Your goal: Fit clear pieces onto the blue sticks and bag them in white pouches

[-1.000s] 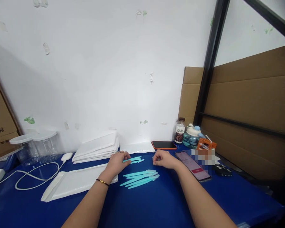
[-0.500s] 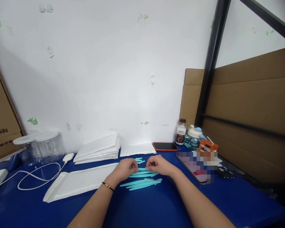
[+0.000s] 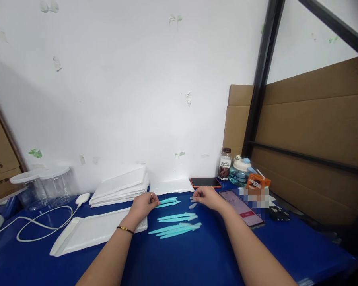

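My left hand [image 3: 144, 205] has its thumb and fingers pinched on the handle end of a teal razor [image 3: 168, 201] in the back group. Another teal razor lies just in front of it. Nearer to me are a middle group of teal razors [image 3: 178, 217] and a front group of several [image 3: 179, 230], all with their handles to the left. My right hand [image 3: 207, 197] has its fingers closed beside small clear caps [image 3: 192, 205] on the blue table [image 3: 185, 262]; what its fingertips hold is too small to make out.
White padded envelopes [image 3: 119, 186] are stacked at the back left, with one envelope [image 3: 95, 230] lying in front. Phones [image 3: 205, 182], a brown-capped bottle [image 3: 225, 165] and an orange carton [image 3: 257, 182] stand or lie on the right. Clear jars [image 3: 58, 186] and a white cable are at left.
My hands have moved apart, the left to the back group of razors, the right to the clear caps. The middle razors are let go and lie on the table. The view has shifted slightly.
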`<move>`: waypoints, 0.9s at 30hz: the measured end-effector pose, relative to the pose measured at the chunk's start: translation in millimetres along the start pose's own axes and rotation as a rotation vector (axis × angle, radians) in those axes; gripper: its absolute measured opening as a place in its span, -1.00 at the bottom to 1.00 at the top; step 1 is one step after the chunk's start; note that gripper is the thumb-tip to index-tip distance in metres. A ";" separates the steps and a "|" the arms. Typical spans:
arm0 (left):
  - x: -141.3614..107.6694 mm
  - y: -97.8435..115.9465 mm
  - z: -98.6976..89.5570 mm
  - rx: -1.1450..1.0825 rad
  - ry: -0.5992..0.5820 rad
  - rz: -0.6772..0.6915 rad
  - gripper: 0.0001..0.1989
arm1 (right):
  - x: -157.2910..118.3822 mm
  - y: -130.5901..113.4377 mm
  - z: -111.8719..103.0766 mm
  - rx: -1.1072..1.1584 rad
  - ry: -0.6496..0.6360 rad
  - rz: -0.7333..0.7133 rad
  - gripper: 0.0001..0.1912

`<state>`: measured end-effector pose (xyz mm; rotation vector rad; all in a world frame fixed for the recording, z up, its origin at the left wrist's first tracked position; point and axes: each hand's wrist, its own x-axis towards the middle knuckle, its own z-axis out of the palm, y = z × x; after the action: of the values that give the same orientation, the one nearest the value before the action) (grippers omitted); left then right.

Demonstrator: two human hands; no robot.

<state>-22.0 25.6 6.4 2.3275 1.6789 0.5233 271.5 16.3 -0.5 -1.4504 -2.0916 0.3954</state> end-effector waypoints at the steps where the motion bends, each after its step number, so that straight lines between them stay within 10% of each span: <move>1: -0.3 -1.2 -0.7 0.004 0.015 -0.001 -0.77 | -0.2 0.3 -1.0 -0.018 0.017 -0.004 -0.85; 17: -9.1 37.5 16.7 0.019 -0.114 0.255 -0.86 | -4.5 -26.2 22.2 0.078 -0.285 -0.075 -0.83; 27: -4.5 9.5 -3.8 0.101 0.042 0.032 -0.79 | -3.8 -9.7 -2.8 0.096 -0.027 -0.069 -0.86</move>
<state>-16.6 18.3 12.9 2.4342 1.7272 0.5082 266.7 9.0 5.8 -1.3213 -2.1082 0.4838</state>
